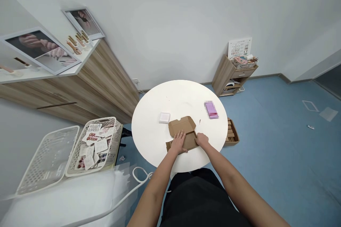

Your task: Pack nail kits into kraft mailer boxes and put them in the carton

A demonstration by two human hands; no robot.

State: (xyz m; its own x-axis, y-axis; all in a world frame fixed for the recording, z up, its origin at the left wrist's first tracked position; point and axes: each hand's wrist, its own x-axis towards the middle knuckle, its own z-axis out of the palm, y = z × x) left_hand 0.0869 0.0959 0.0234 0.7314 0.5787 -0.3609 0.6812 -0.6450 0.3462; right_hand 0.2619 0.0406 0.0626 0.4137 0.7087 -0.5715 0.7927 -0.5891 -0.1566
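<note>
**A:** Brown corrugated cardboard mailer box [182, 125]: lies on the round white table [149, 127], directly under both hands. Its lid panel is open and lies flat just beyond the fingertips.

**B:** Entries left to right?

**A:**
- Well to the left of the left hand, off the table: white perforated plastic basket [93, 141] holding printed cards.
- Just beyond the left hand and a little to its left: small white square box [164, 117], apart from the cardboard.
- Left hand [179, 143]: flat, fingers spread, palm down on the near part of the mailer. It grips nothing and only presses.
- Right hand [202, 139]: at the mailer's right edge and touching it, fingers bent. Whether they pinch a flap is too small to tell.
- Beyond the right hand and to its right: pink rectangular item [211, 109], blurred, well apart from the mailer.

**B:** Step in hand?

**A:** Judged, not observed: the flat blank is being shaped into a box, with the base pinned by the left palm and the right side wall being worked. The lid is not yet closed and nothing is visible inside.

**B:** What does the next move call for?

**A:** Judgement only. The left palm would need to hold the base steady while the right-hand flap is raised square along its crease. The lid can fold over only once the walls stand up.
</note>
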